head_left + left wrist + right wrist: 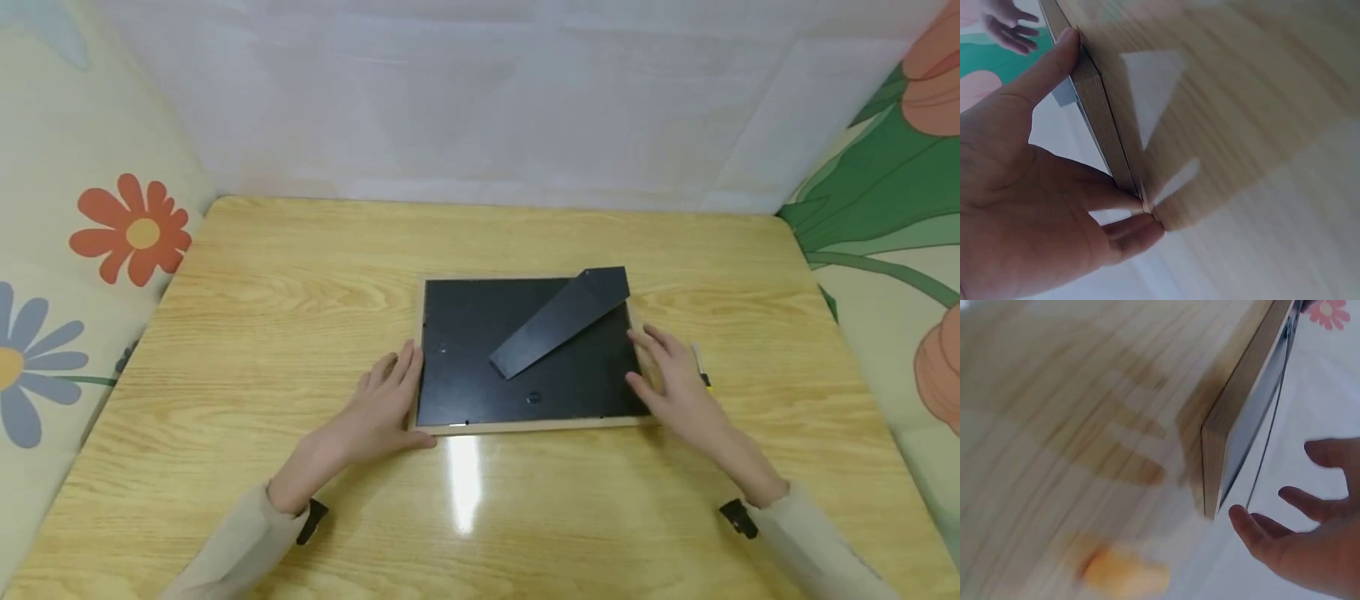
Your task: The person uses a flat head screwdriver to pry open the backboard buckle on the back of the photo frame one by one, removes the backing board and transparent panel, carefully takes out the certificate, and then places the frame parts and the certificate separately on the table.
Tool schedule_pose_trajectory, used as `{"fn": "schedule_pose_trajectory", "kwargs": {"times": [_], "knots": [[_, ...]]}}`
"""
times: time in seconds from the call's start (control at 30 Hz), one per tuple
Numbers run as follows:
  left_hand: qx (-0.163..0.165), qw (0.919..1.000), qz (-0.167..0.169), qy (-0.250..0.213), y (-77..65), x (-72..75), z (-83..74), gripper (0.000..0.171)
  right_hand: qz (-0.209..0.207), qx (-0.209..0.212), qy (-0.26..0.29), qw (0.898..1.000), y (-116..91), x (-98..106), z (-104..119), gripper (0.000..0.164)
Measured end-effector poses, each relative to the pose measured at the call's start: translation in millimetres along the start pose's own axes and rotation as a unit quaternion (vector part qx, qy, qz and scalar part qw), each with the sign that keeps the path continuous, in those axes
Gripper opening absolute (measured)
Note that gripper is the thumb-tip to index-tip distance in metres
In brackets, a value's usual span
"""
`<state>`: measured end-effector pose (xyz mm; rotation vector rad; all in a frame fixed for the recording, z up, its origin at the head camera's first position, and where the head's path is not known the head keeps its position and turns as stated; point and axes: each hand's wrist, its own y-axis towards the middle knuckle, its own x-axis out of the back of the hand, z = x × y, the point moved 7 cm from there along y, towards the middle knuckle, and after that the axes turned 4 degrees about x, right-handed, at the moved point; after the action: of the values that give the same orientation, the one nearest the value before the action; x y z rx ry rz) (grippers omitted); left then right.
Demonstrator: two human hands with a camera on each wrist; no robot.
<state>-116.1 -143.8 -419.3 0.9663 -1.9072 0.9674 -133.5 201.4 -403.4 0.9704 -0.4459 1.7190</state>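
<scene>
A picture frame [465, 383] lies face down on the table, its black back up and a thin wooden rim around it. The black stand leg [562, 321] slants across the back, its wide end jutting past the far right corner. My left hand [378, 408] touches the frame's left edge with straight fingers, its thumb at the near left corner; the left wrist view shows thumb and fingertips against the wooden rim [1100, 115]. Just off the right edge, my right hand [678, 387] holds nothing, its fingers loosely spread beside the rim [1232, 412].
Right of the frame, partly behind my right hand, lies a thin metal-shafted tool [699, 360] with a black and yellow end. A blurred orange-yellow thing [1125, 575] shows in the right wrist view. White cloth [480, 100] hangs behind the wooden table [300, 267].
</scene>
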Motion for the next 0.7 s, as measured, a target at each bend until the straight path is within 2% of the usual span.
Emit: {"fn": "schedule_pose_trajectory", "kwargs": {"times": [0.07, 0.13, 0.2, 0.3, 0.37, 0.43, 0.53, 0.7], "knots": [[0.0, 1.0, -0.004, 0.0, 1.3, 1.7, -1.5, 0.113, -0.047, -0.008, -0.029, 0.998, -12, 18, -10, 0.047], [-0.004, 1.0, -0.006, -0.001, 3.0, 5.2, -1.3, 0.112, -0.066, -0.041, -0.06, 0.995, -24, 32, -22, 0.044], [-0.014, 0.9998, -0.011, -0.002, 5.8, 12.2, 1.7, 0.107, -0.043, -0.095, -0.079, 0.991, -36, 38, -38, 0.047], [-0.05, 0.9983, -0.026, -0.014, 15.7, 26.8, 10.2, 0.093, 0.019, -0.17, -0.08, 0.982, -51, 35, -57, 0.053], [-0.082, 0.9954, -0.039, -0.03, 24.9, 37.1, 17.6, 0.085, 0.049, -0.196, -0.067, 0.977, -57, 30, -63, 0.054], [-0.11, 0.9923, -0.042, -0.038, 33.8, 43.6, 24.5, 0.085, 0.064, -0.207, -0.057, 0.975, -60, 26, -65, 0.05], [-0.132, 0.9904, -0.022, -0.035, 43.6, 44.6, 32.6, 0.094, 0.076, -0.215, -0.05, 0.972, -62, 22, -63, 0.04], [-0.127, 0.9915, 0.023, -0.015, 51.1, 33.8, 35.7, 0.103, 0.083, -0.206, -0.058, 0.973, -57, 26, -63, 0.031]]}}
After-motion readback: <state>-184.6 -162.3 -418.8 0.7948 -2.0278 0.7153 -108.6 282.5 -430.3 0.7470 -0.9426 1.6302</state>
